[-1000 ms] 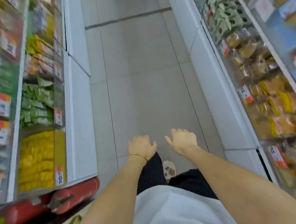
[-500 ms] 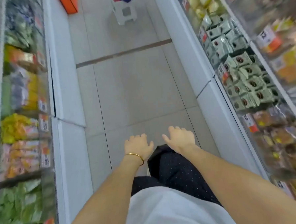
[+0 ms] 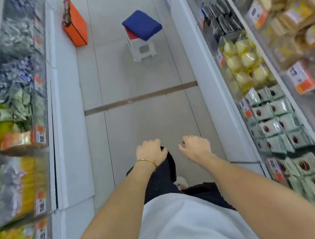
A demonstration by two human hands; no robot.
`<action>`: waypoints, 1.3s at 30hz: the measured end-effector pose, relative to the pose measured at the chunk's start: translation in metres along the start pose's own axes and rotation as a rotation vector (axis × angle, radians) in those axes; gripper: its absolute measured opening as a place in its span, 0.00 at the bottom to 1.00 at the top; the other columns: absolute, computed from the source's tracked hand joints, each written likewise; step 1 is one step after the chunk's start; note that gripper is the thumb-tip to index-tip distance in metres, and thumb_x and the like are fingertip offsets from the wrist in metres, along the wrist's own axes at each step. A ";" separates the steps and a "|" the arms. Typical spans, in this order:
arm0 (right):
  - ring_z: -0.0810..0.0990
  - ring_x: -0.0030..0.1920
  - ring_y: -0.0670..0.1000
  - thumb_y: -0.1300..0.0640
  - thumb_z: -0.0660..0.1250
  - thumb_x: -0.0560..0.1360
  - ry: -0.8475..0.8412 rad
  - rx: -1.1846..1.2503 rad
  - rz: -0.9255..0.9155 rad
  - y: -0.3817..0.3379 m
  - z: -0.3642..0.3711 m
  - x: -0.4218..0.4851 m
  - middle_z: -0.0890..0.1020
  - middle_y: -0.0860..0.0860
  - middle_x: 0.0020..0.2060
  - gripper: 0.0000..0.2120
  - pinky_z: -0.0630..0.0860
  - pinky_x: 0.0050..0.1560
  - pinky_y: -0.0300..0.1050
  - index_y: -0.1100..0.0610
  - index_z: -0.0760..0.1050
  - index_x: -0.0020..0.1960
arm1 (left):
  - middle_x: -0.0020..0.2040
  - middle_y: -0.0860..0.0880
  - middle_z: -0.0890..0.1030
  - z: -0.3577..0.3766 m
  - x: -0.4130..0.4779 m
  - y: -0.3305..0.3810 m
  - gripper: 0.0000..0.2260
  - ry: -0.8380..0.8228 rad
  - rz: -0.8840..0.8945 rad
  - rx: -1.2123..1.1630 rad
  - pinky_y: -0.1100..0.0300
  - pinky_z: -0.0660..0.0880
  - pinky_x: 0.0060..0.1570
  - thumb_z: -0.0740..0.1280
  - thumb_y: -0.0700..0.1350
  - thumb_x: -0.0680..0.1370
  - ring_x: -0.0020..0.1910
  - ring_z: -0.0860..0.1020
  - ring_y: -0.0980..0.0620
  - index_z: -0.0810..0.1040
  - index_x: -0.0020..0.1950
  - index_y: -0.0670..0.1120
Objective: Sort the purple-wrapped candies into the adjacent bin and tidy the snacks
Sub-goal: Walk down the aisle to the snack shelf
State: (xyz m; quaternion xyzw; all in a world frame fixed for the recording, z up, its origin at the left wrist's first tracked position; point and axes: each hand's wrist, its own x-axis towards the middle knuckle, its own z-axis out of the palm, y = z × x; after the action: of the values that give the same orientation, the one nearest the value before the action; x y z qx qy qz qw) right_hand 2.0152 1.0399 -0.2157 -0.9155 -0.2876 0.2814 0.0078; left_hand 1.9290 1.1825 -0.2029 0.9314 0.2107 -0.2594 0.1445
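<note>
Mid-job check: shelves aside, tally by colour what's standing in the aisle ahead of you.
Orange: 1, the box against the left shelving.
White: 1, the stool.
Blue: 1, the cushion on top of the stool.
Red: 1, the pad showing under the cushion.
Total: 4.

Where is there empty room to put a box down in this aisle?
Bare floor lies between the white shelf bases, up to the brown strip, and past it to the white stool. The snack bins on both sides are packed full, and the orange box narrows the far end.
</note>
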 end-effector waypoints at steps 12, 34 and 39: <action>0.78 0.46 0.55 0.48 0.55 0.78 -0.037 0.116 0.115 -0.004 -0.190 0.314 0.80 0.53 0.46 0.13 0.71 0.42 0.46 0.56 0.71 0.46 | 0.60 0.44 0.77 -0.217 0.319 -0.032 0.17 -0.082 0.055 0.085 0.52 0.70 0.52 0.56 0.51 0.78 0.59 0.72 0.44 0.72 0.62 0.46; 0.73 0.40 0.53 0.51 0.55 0.77 -0.057 0.242 0.304 0.129 -0.481 0.766 0.76 0.51 0.42 0.09 0.63 0.32 0.41 0.55 0.69 0.42 | 0.53 0.45 0.78 -0.527 0.813 0.062 0.13 -0.102 0.079 0.067 0.54 0.69 0.46 0.56 0.51 0.78 0.51 0.74 0.45 0.73 0.56 0.45; 0.77 0.46 0.54 0.49 0.55 0.78 -0.002 0.314 0.388 0.168 -0.530 0.820 0.79 0.52 0.49 0.13 0.71 0.42 0.45 0.56 0.73 0.52 | 0.55 0.44 0.78 -0.586 0.896 0.115 0.15 -0.111 0.200 0.148 0.54 0.68 0.45 0.55 0.50 0.78 0.52 0.74 0.43 0.72 0.59 0.45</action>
State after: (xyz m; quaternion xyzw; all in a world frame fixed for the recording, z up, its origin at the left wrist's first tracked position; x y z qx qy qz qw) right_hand 2.9333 1.4135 -0.2180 -0.9409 -0.0591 0.3196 0.0954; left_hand 2.9261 1.5892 -0.1889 0.9401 0.0887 -0.3095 0.1120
